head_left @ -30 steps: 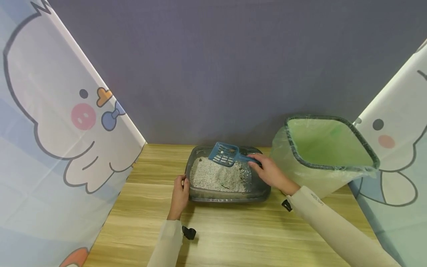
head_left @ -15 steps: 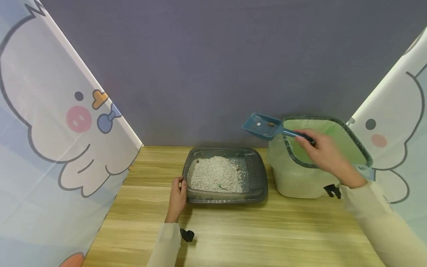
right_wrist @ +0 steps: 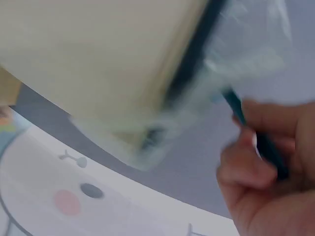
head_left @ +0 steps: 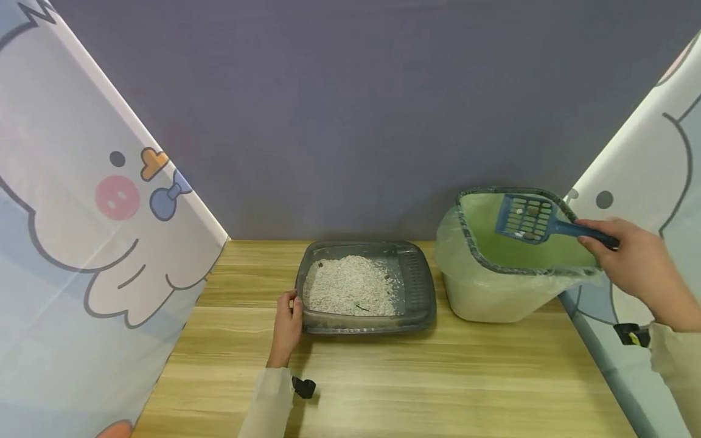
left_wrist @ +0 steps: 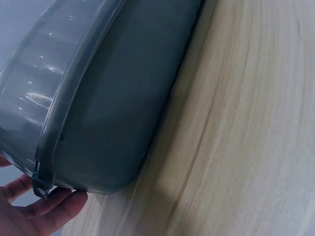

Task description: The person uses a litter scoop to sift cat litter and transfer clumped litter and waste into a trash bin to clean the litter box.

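In the head view my right hand (head_left: 638, 261) grips a blue slotted litter scoop (head_left: 564, 228) by its dark handle. The scoop's head is over the mouth of a pale bin (head_left: 487, 301), with small brown and white lumps on its slots. My left hand (head_left: 287, 328) holds the left rim of a dark grey litter box (head_left: 418, 274), which carries a heap of pale litter (head_left: 350, 286) with a few dark bits. The left wrist view shows fingers (left_wrist: 69, 206) tucked under the box's rim. In the right wrist view, thumb and fingers wrap the scoop's handle (right_wrist: 268, 155); its head is hidden there.
A thin clear liner (head_left: 451, 243) is folded over the bin's rim, which has a dark band. The wooden table (head_left: 383, 383) meets a grey back wall (head_left: 328, 121). Cartoon-printed panels (head_left: 66, 261) stand on both sides.
My right hand has carried the scoop with its lumps from above the litter box rightward to over the bin. My left hand has stayed on the box's left rim.
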Tool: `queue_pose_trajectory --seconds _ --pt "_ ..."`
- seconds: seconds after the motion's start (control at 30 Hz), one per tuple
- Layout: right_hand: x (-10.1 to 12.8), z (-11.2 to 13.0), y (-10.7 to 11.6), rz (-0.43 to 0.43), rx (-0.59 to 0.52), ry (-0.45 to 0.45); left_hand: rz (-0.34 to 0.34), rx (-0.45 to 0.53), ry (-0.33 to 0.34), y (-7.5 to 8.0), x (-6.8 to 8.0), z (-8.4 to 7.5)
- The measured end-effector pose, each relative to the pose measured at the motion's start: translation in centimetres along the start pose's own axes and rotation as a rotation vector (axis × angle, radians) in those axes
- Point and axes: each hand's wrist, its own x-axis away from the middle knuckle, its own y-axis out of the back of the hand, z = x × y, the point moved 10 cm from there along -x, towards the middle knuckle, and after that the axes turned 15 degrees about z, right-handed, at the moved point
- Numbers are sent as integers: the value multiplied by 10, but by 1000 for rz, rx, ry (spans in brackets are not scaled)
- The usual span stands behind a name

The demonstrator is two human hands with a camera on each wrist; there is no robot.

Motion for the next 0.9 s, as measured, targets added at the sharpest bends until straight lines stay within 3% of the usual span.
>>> queue_pose_trajectory --seconds 0.23,0.4,0.53,0.67,0.8,0.9 --pt "15 1 11 -270 -2 30 6 -2 -16 0 -2 -3" --pt "20 4 16 -355 -47 -25 -5 -15 -19 3 -2 -6" --pt "24 24 19 -398 -112 -36 -4 -17 -19 5 -3 -8" --pt "26 64 15 -448 -206 82 -16 -20 -39 6 -3 -10" --pt "24 119 -13 -400 -249 270 -15 -14 -42 4 -2 -7" --pt "15 155 -59 -251 -276 345 -4 -6 -16 1 2 -2"
